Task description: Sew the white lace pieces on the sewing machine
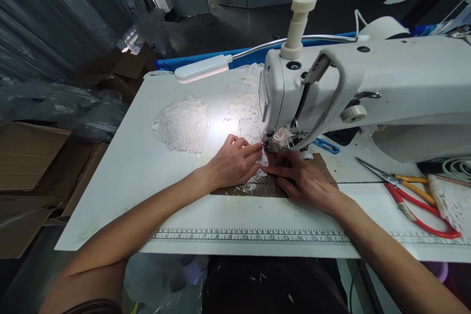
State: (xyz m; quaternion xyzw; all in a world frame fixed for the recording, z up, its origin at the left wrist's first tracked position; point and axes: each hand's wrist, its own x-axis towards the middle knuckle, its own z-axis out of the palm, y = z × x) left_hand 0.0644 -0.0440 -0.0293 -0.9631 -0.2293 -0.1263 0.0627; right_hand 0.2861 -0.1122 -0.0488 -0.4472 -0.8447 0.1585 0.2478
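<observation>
My left hand (235, 162) lies flat on a narrow piece of white lace (262, 161), its fingertips close beside the presser foot area of the white sewing machine (274, 88). From the right, my right hand (303, 179) reaches in with its index finger stretched onto the same lace. Its other fingers are spread and partly hidden beneath the machine head. Under both hands is a brown plate (235, 191) set on the white table (121, 171). The needle itself is hard to make out. A pale rosette (281, 134) sits by the needle area.
White lace pieces (184, 125) lie left of the machine under a lit lamp (202, 68). At the right are red-handled scissors (408, 196) and a blue tool (326, 145). A printed ruler (250, 237) runs along the front edge. Cardboard boxes (33, 157) stand left.
</observation>
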